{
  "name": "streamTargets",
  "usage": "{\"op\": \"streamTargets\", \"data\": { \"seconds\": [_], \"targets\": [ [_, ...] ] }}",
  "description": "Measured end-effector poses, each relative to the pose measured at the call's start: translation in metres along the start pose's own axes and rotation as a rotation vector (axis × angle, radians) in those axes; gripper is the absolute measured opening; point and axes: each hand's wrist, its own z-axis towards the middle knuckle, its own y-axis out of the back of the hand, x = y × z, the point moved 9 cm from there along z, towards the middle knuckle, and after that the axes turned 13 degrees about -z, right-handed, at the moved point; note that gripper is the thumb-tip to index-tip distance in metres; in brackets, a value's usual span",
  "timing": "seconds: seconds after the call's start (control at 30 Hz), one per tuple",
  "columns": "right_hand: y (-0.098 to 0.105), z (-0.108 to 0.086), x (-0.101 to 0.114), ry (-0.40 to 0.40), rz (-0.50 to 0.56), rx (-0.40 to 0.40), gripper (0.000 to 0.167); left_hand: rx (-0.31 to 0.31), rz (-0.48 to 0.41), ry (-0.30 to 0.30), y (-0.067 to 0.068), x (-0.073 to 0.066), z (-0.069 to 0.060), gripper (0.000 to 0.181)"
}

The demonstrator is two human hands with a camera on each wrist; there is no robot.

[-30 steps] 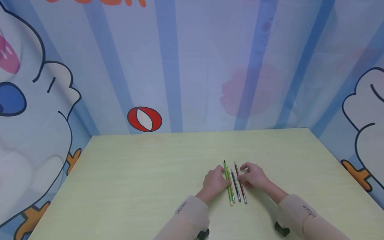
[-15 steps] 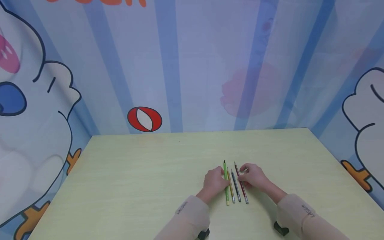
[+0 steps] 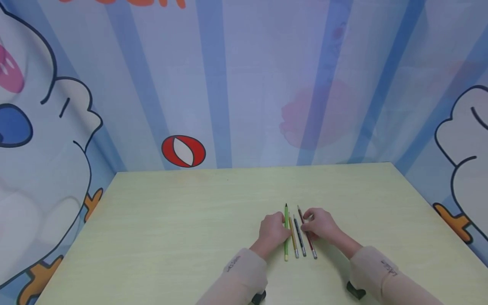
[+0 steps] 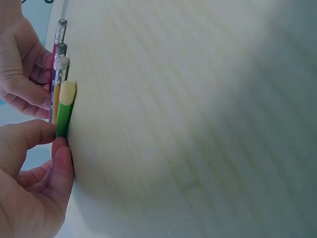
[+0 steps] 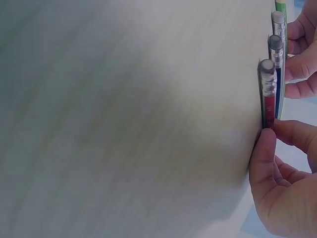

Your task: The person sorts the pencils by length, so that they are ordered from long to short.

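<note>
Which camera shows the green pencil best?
The head view: both ends of the green pencil show, the left hand covering part between. Left wrist shows its pale end close up; right wrist, only a partial glimpse.

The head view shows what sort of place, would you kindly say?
Possibly a staged tabletop set: a pale table, a blue striped backdrop printed with cartoon figures, and four pencils.

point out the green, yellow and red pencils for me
Green pencil [image 4: 66,111]: left wrist view, on its green barrel
Yellow pencil [image 3: 293,237]: head view, on its barrel
Red pencil [image 5: 269,104]: right wrist view, barrel beside metal band
</note>
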Motion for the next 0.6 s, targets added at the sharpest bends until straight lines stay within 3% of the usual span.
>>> {"op": "streamTargets", "data": {
  "seconds": [0.33,0.6],
  "targets": [
    [0.0011,0.0003,0.0042,0.008,-0.038,-0.022,0.029,-0.014,0.013,-0.028,0.0015,-0.0013,-0.0002,0.019],
    [0.002,-0.0017,0.0036,-0.001,-0.039,-0.023,0.029,0.009,-0.068,-0.016,0.0003,0.004,0.0009,0.023]
  ]
}}
